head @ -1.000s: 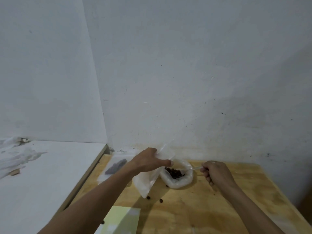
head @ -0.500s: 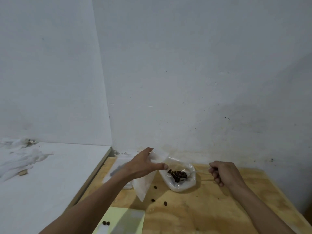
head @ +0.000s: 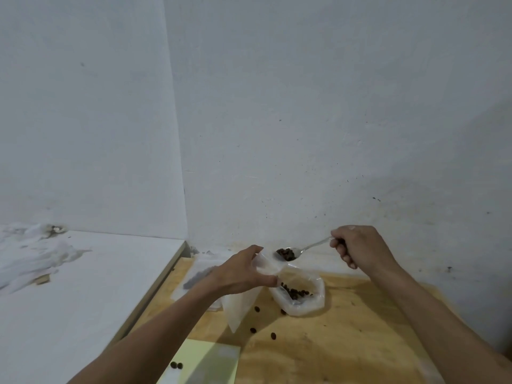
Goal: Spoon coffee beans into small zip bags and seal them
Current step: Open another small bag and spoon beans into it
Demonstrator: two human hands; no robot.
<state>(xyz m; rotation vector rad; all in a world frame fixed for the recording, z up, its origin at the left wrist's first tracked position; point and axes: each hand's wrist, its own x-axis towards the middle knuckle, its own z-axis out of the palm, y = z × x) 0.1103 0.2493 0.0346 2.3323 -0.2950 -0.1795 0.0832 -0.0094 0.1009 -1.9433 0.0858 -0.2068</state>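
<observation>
Now the right hand (head: 360, 249) grips a loaded spoon (head: 288, 253) just above the small zip bag (head: 243, 303) pinched open by the left hand (head: 243, 273) — next, tip the beans in — carefully.

No readable text, labels, brands, numbers or signs anywhere: none on plastic bags, spoon, yellow sheet, worktop or wall.

Showing as glossy metal: spoon (head: 307, 247). Appearing as thin, translucent, slightly shiny plastic: small zip bag (head: 243, 300) and larger bean bag (head: 307, 303). Presenting as matt, rough-grained plywood: table (head: 346, 342); looking matt and painted: wall (head: 318, 120).
</observation>
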